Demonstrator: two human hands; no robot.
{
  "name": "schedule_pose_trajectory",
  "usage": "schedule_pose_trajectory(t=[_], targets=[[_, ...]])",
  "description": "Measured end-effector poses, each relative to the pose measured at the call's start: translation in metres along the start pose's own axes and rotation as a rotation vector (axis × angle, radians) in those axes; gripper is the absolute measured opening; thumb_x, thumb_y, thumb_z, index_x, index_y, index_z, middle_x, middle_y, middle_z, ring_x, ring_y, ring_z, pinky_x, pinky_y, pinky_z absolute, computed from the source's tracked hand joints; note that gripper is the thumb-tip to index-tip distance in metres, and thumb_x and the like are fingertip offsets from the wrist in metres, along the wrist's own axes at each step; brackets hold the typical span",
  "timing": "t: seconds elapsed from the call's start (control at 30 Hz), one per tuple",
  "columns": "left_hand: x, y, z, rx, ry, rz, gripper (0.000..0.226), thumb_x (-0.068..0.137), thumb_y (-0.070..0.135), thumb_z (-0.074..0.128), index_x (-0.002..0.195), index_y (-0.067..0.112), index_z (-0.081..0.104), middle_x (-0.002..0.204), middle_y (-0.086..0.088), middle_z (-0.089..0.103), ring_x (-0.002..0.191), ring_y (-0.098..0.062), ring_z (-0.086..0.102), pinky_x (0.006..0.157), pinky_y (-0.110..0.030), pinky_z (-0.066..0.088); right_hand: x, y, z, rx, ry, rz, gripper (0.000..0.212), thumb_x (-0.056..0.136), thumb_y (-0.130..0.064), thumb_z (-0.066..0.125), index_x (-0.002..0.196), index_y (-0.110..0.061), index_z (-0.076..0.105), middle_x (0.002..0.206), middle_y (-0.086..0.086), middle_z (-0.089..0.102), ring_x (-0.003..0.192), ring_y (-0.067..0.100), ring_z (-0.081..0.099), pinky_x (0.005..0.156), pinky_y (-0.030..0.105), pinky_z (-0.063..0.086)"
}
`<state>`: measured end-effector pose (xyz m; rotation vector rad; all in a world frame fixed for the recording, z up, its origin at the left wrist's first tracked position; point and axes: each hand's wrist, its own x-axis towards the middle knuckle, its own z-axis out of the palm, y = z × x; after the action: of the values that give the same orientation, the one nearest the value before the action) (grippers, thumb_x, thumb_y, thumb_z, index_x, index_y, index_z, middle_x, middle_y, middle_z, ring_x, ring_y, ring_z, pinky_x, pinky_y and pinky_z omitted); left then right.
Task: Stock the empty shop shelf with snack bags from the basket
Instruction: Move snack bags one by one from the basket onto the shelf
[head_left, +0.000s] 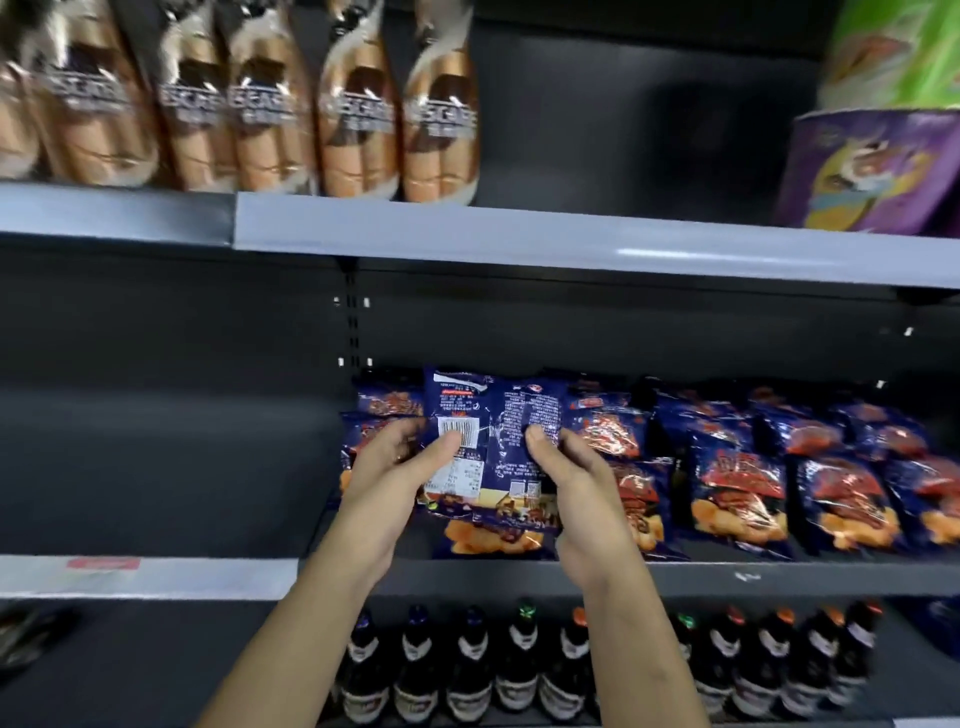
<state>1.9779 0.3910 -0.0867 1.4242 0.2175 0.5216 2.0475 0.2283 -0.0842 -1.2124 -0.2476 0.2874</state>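
Rightmost snack bag (931, 493) cropped (frame edge).

snack bag (498, 415) held: 1 | brown bottles (358, 104): 6 | purple bag (872, 171): 1

Above stand brown bottles (358, 104) and a purple bag (872, 171), below dark bottles (519, 670)

1. Light is even; the shelf backs (156, 441) are dark.
2. Glare streaks the shelf edge (649, 253) and the bags (737, 488).
3. Bottles (358, 109) at top blur; edges smear, shelf lines bow.
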Motion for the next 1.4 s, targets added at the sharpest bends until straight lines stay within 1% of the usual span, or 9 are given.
schedule_pose_trajectory(t=[0.13,0.2,0.27,0.47,0.7,0.97,1.1,1.27,1.4], targets=[[-0.001,0.004,-0.018,0.248,0.268,0.275,0.034,0.085,0.026,0.078,0.113,0.029,0.06,0.107,0.014,0.065,0.101,-0.001,0.062,0.088,-0.02,0.048,0.004,0.006,0.031,-0.061,0.013,-0.087,0.017,0.095,-0.033,0.068,0.104,-0.039,0.054,0.09,-0.033,0.058,0.083,-0.012,0.057,0.087,0.02,0.042],[-0.006,0.007,-0.022,0.352,0.261,0.394,0.024,0.087,0.023,0.075,0.106,0.031,0.063,0.095,0.015,0.065,0.091,-0.002,0.062,0.078,-0.019,0.05,0.007,0.013,0.049,-0.146,0.042,-0.127,0.021,0.095,-0.038,0.067,0.114,-0.035,0.061,0.102,-0.027,0.069,0.095,-0.009,0.064,0.09,0.024,0.047],[-0.005,0.006,-0.023,0.412,0.143,0.382,0.022,0.087,0.033,0.073,0.107,0.033,0.066,0.096,0.016,0.065,0.091,-0.001,0.062,0.076,-0.016,0.05,0.008,0.02,0.065,-0.221,0.04,-0.159,0.038,0.093,-0.049,0.065,0.128,-0.035,0.058,0.124,-0.017,0.067,0.116,0.003,0.061,0.099,0.032,0.048],[0.016,0.009,-0.041,0.329,0.025,0.197,0.035,0.077,0.04,0.081,0.107,0.04,0.063,0.1,0.021,0.068,0.094,0.01,0.063,0.076,-0.009,0.048,0.006,0.018,0.08,-0.339,-0.013,-0.196,0.053,0.092,-0.067,0.035,0.102,-0.035,0.076,0.11,-0.011,0.074,0.107,0.008,0.066,0.091,0.033,0.05],[0.039,0.008,-0.07,0.086,-0.024,0.044,0.043,0.081,0.024,0.08,0.12,0.027,0.062,0.115,0.004,0.073,0.106,-0.013,0.071,0.097,-0.047,0.055,0.021,0.019,0.076,-0.232,0.111,-0.242,0.019,0.098,-0.026,0.061,0.116,-0.028,0.07,0.113,-0.009,0.071,0.11,0.008,0.066,0.089,0.026,0.054],[0.043,0.01,-0.079,-0.086,-0.065,-0.023,0.046,0.078,0.043,0.079,0.115,0.018,0.068,0.109,-0.001,0.076,0.106,-0.021,0.071,0.089,-0.039,0.056,0.031,0.035,0.079,-0.218,0.097,-0.167,0.022,0.094,-0.024,0.07,0.114,-0.033,0.071,0.121,-0.004,0.07,0.115,0.014,0.066,0.098,0.044,0.056],[0.059,0.019,-0.103,0.31,-0.042,0.103,0.049,0.066,0.062,0.082,0.105,0.035,0.07,0.099,0.009,0.074,0.097,-0.004,0.067,0.087,-0.027,0.049,0.029,0.026,0.08,-0.461,0.009,-0.242,0.022,0.095,-0.016,0.068,0.109,-0.032,0.07,0.103,-0.026,0.064,0.095,-0.022,0.059,0.08,0.005,0.048],[0.061,0.022,-0.109,0.528,-0.28,0.043,0.043,0.071,0.053,0.082,0.108,0.034,0.073,0.107,0.011,0.074,0.103,-0.005,0.067,0.096,-0.035,0.053,0.032,0.026,0.087,-0.67,0.006,-0.33,0.026,0.092,-0.028,0.072,0.112,-0.046,0.07,0.121,-0.014,0.062,0.116,0.001,0.057,0.106,0.031,0.047],[0.057,0.016,-0.101,0.238,-0.066,0.092,0.009,0.087,0.025,0.076,0.091,0.018,0.074,0.091,-0.005,0.076,0.085,-0.021,0.073,0.08,-0.044,0.056,0.032,0.027,0.085,-0.561,0.071,-0.336,0.071,0.08,-0.055,0.074,0.145,-0.047,0.045,0.15,-0.019,0.043,0.139,0.002,0.039,0.114,0.031,0.036]])
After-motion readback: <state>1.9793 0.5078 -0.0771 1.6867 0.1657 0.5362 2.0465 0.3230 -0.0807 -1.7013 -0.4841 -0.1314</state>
